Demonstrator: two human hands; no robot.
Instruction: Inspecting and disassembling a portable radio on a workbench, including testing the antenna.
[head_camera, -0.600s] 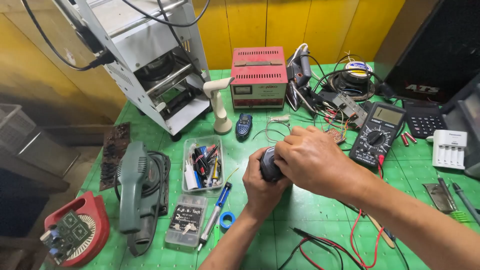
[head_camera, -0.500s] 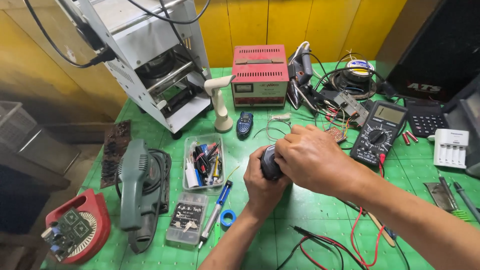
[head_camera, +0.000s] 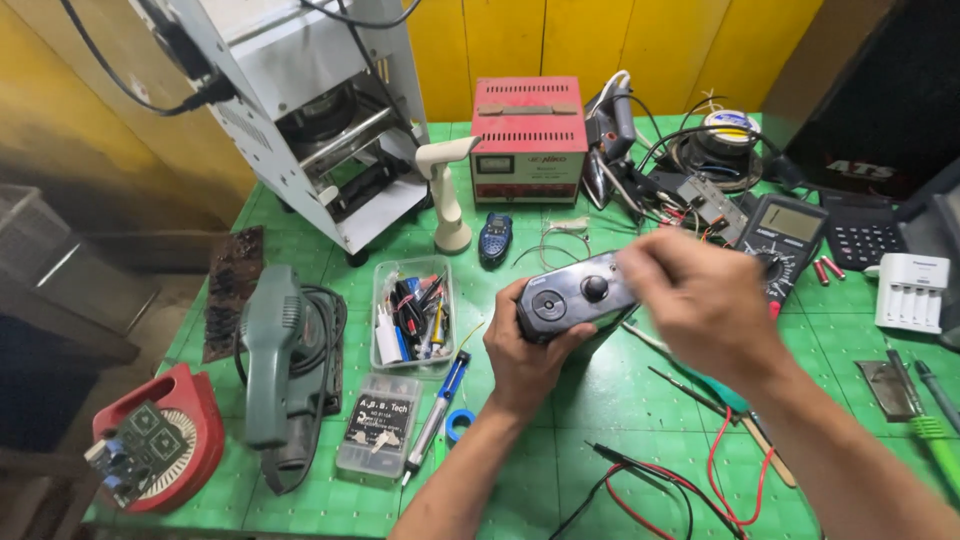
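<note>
Black device (head_camera: 575, 300) gripped from below in left hand (head_camera: 525, 350); right hand (head_camera: 700, 300) blurred, fingers unclear. Clear box (head_camera: 411, 315) holding pens, small tools. Green table (head_camera: 600, 400) partly cut off.

Even, fairly bright light from overhead; one blurred hand, bowed edges.
Green table (head_camera: 300, 215) evenly lit, shadows soft and short beneath objects. Right hand (head_camera: 700, 300) smeared by motion blur; left hand (head_camera: 525, 350) and black device (head_camera: 575, 297) sharp, faint sheen on its casing. Left margin falls dim. Wide-angle lens bends the frame's edges.
</note>
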